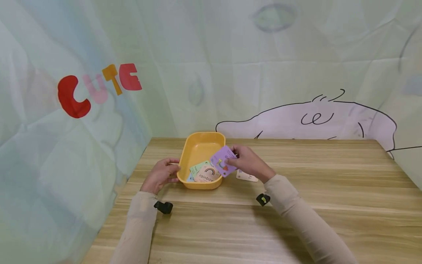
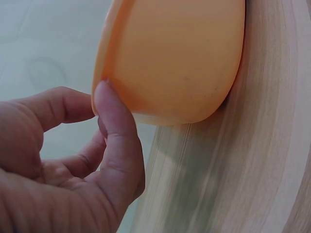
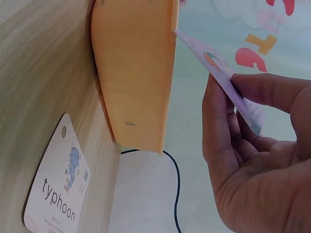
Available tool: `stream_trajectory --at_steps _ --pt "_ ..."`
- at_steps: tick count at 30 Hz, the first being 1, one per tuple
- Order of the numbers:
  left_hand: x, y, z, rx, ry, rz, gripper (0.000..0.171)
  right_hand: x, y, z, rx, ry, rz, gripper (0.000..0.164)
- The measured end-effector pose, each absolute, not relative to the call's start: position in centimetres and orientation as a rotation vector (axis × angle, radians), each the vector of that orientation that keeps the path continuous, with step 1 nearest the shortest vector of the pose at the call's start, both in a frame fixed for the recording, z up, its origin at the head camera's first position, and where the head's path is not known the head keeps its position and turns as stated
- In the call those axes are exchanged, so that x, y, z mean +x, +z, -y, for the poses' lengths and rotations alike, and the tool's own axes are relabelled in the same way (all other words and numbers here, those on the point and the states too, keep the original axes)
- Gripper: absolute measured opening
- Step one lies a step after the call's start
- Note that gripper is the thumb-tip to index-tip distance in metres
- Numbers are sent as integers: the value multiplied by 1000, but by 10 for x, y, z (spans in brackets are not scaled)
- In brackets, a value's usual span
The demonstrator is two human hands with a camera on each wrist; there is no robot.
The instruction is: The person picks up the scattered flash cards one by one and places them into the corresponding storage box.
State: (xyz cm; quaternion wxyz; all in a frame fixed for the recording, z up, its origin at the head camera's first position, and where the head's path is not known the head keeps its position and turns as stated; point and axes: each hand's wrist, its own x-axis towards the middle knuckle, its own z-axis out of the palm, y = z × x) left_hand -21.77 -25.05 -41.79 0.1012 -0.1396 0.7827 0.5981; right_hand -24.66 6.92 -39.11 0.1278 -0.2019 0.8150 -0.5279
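Note:
A yellow-orange tray stands on the wooden table, with several flashcards inside. Among them are a rainbow card on top and a green card beneath it. My left hand pinches the tray's left rim between thumb and fingers, as the left wrist view shows. Over the right rim, my right hand pinches a purple flashcard by its edge. That card is tilted, with one corner at the rim in the right wrist view. A typhoon card lies on the table under the right hand.
The wooden table meets a printed cloth backdrop at the back and left. Coloured letters spell CUTE on the left cloth. Black wrist-camera mounts sit at both cuffs.

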Motion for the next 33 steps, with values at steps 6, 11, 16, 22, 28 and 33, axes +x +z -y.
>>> stream_trajectory --at_steps 6,11,16,22,28,33 --pt "-217 -418 250 -421 1758 -2316 39 -248 -390 -62 -535 -1575 -2329 23" --pt "-217 -418 250 -423 1754 -2311 39 -249 -392 -57 -533 -1611 -2302 21" --pt "-217 -418 251 -413 1759 -2311 39 -249 -392 -54 -528 -1629 -2306 20" --pt "-218 -418 251 -400 1762 -2313 40 -251 -393 -48 -539 -1643 -2325 20" --pt "-218 -418 251 -408 1762 -2314 39 -252 -396 -42 -525 -1647 -2337 22" --pt "-218 -418 251 -407 1759 -2314 39 -252 -398 -38 -507 -1634 -2357 22"
